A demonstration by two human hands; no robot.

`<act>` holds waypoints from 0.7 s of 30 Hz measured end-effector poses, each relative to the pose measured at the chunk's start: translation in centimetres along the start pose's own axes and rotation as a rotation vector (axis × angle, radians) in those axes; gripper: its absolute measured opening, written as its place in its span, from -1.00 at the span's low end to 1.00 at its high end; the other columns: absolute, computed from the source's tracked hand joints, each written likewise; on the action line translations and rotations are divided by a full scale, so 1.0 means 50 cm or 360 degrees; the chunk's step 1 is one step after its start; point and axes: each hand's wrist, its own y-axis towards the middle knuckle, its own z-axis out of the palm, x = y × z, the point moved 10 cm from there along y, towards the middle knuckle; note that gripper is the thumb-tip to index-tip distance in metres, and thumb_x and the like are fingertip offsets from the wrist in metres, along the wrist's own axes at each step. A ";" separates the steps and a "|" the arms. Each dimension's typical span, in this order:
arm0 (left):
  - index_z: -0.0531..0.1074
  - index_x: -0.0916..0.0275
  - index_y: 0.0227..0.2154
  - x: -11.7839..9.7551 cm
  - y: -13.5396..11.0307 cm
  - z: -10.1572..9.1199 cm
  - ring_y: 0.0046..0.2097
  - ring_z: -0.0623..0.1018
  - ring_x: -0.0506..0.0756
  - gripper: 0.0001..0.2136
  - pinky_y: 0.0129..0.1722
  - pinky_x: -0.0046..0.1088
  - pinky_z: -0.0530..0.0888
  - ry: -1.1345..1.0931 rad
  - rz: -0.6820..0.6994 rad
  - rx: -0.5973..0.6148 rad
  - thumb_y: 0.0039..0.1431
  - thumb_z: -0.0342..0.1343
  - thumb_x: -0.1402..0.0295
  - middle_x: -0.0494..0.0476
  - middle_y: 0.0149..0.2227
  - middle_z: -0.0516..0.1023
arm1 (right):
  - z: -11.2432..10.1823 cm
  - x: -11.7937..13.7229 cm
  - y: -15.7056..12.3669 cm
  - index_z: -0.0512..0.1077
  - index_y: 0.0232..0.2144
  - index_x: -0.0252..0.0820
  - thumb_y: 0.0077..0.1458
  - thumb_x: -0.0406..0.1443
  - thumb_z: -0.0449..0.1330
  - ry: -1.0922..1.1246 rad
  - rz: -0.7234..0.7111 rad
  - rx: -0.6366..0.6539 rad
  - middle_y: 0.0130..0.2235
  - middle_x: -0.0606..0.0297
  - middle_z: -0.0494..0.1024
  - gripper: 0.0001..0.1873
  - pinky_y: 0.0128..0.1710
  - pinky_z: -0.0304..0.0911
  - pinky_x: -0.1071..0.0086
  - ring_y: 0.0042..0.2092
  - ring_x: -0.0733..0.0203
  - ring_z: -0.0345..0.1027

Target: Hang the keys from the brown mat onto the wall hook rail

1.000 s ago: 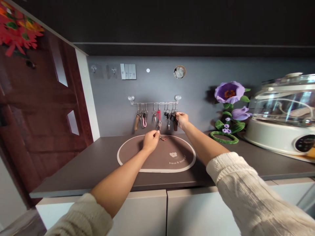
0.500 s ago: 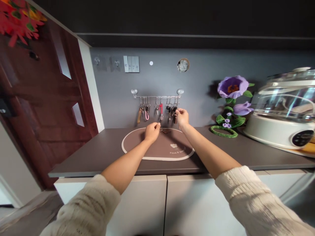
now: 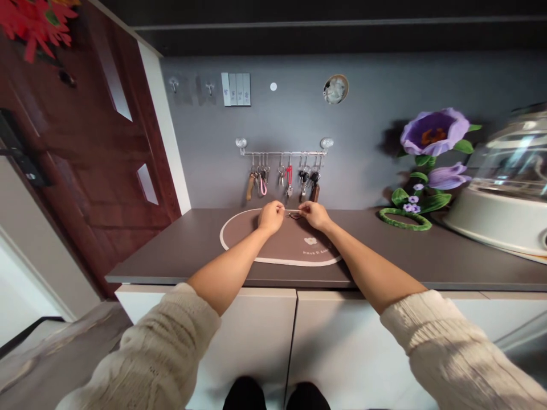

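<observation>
My left hand (image 3: 270,218) is over the back part of the brown oval mat (image 3: 248,239), fingers curled and thumb and fingertips pressed together; whatever lies in them is hidden. Beside it, my right hand (image 3: 315,215) is low over the same mat with its fingertips pinched. A small dark item (image 3: 294,216), too small to identify, shows between the two hands, close to the right fingertips; I cannot tell whether they touch it. Behind the hands, a clear rail (image 3: 284,153) on the wall carries hanging keys, among them ones with a tan fob (image 3: 250,187) and a dark brown fob (image 3: 315,192).
Purple artificial flowers (image 3: 436,134) with a green ring base stand on the counter (image 3: 371,239) at right, beside a white appliance with a clear top (image 3: 499,210). A dark red door (image 3: 106,171) is at left. A dark cabinet (image 3: 299,40) overhangs above.
My right hand has left the keys at the rail's right end and come down to the mat, near the small dark item. My left hand stays over the mat. The view has tilted down.
</observation>
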 end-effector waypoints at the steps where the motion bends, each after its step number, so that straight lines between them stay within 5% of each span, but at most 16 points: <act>1: 0.43 0.26 -0.40 0.003 0.000 0.002 -0.33 0.44 0.02 -0.84 -0.27 -0.48 0.33 0.0016 -0.0012 0.0011 0.04 -0.05 0.43 0.13 -0.35 0.51 | 0.006 0.001 0.002 0.44 -0.33 -0.23 -0.07 -0.38 0.15 -0.0075 -0.0025 0.0024 -0.34 0.21 0.52 -0.83 -0.27 0.19 0.43 -0.32 0.26 0.35; 9: 0.44 0.24 -0.37 0.029 0.003 0.017 -0.28 0.45 0.02 -0.84 -0.22 -0.48 0.34 0.0119 -0.0122 0.0096 0.00 -0.01 0.45 0.12 -0.32 0.51 | 0.056 0.035 0.007 0.45 -0.19 -0.13 0.05 -0.28 0.06 -0.0540 -0.0324 0.0162 -0.15 0.18 0.49 -0.73 -0.12 0.12 0.41 -0.13 0.19 0.32; 21: 0.44 0.24 -0.39 0.030 0.002 0.018 -0.29 0.46 0.01 -0.85 -0.23 -0.50 0.35 0.0093 -0.0124 0.0122 -0.02 0.01 0.47 0.10 -0.33 0.52 | 0.046 0.043 0.008 0.51 -0.35 -0.12 -0.02 -0.30 0.11 -0.0564 -0.0298 0.0088 -0.21 0.23 0.51 -0.81 -0.17 0.11 0.38 -0.15 0.15 0.29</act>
